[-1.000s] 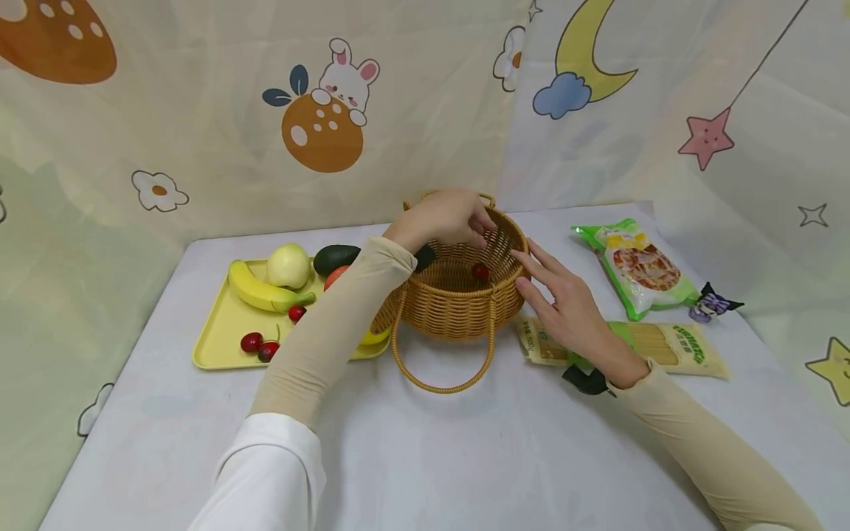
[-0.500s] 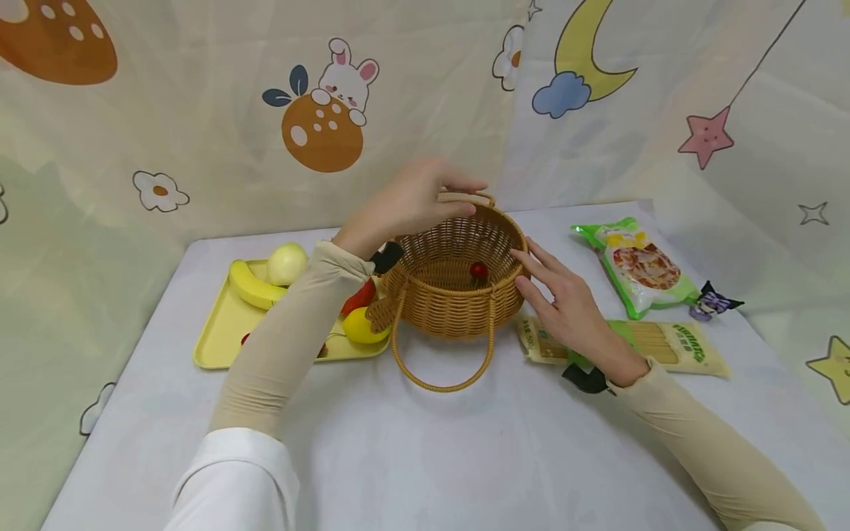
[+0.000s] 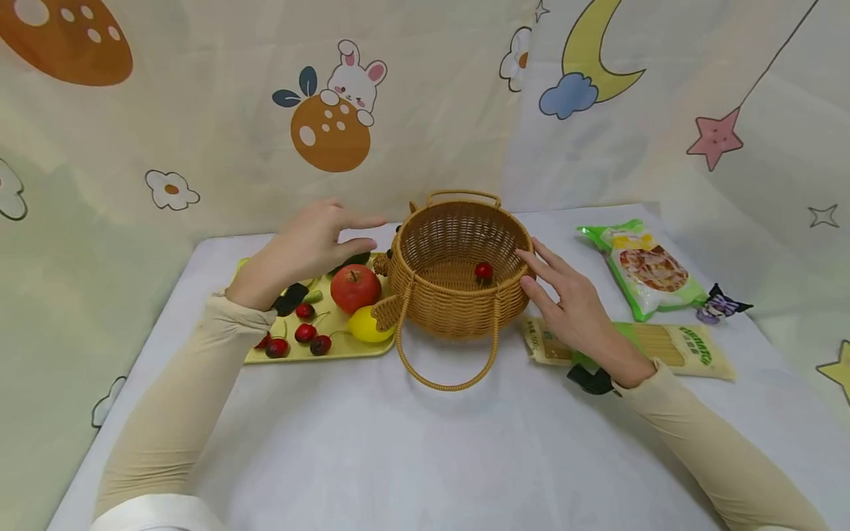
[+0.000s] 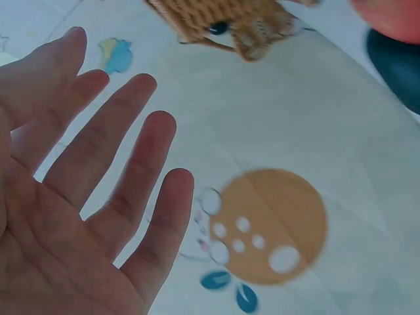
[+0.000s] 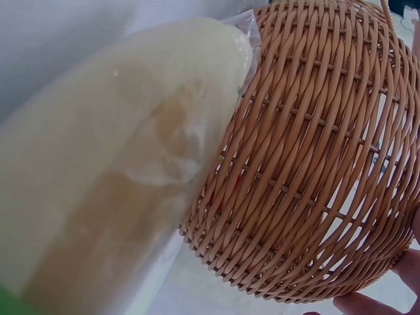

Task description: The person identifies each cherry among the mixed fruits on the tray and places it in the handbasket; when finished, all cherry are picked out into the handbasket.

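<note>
A brown wicker basket (image 3: 458, 313) stands mid-table, with a red cherry (image 3: 484, 271) inside near its right wall. My right hand (image 3: 571, 302) rests its fingertips on the basket's right rim; in the right wrist view a few fingers (image 5: 410, 269) touch the weave. Over the yellow tray (image 3: 345, 351) hovers my left hand (image 3: 308, 243), its fingers spread and holding nothing, as the left wrist view also shows. On the tray lie a red pomegranate-like fruit (image 3: 355, 287), a yellow lemon (image 3: 369, 325) and several cherries (image 3: 305, 332). My left hand and forearm hide the tray's left part.
Right of the basket lie a pack of noodles (image 3: 684, 348), a green-and-white food bag (image 3: 647, 267) and a small purple wrapped item (image 3: 720, 304). The basket's front handle (image 3: 451, 388) hangs down toward the table. A printed cloth (image 3: 432, 125) rises behind the table.
My left hand has come out from over the basket and moved left to above the tray. The right hand stays at the basket rim. The cherry remains inside the basket.
</note>
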`<state>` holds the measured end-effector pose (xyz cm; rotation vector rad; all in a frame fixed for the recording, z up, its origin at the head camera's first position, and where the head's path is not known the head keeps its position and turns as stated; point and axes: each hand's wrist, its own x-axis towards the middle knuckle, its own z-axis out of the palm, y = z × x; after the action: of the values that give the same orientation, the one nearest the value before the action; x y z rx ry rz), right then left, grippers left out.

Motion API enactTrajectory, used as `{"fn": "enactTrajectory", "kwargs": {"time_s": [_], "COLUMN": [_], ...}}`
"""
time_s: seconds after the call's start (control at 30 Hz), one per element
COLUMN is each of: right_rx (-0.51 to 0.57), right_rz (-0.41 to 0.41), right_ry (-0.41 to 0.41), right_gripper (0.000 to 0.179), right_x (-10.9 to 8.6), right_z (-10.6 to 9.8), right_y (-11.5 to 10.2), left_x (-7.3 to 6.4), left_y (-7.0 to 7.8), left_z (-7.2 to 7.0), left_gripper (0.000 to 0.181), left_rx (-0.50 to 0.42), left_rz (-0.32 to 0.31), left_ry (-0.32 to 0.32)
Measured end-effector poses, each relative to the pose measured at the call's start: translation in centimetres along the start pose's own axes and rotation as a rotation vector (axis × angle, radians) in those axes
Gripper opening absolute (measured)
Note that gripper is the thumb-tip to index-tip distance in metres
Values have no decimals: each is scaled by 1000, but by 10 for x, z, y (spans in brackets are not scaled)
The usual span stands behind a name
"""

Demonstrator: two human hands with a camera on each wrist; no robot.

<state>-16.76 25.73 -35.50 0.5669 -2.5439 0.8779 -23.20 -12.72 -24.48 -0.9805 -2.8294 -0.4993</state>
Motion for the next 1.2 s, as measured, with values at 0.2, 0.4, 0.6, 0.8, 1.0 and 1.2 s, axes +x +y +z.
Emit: {"fn": "enactTrajectory", "kwargs": {"time_s": [0.2, 0.4, 0.6, 0.8, 1.0, 1.2], "right_rx": [-5, 3, 3, 3, 16, 28], "right_rz": [-3, 5, -2, -5, 9, 23], "right_ry": [17, 13, 8, 1, -15, -24], "right_gripper": [46, 46, 46, 47, 46, 46], "right_x": [-1, -1, 0, 4, 3, 2], "right_z": [-5, -7, -8, -8, -5, -4], "right_y": [1, 0, -1, -2, -4, -5], "left_x": [-43, -78, -112, -141, -159, -167], "left_y": [-23, -49, -72, -89, -100, -108], "left_z": [-4, 2, 11, 22, 33, 41], "left_gripper": [45, 47, 46, 47, 47, 45], "left_rx": [44, 52, 18, -12, -25, -29], "left_rz": [-142, -227, -291, -386, -448, -458], "left_ry": [-15, -52, -76, -128, -179, -193]}}
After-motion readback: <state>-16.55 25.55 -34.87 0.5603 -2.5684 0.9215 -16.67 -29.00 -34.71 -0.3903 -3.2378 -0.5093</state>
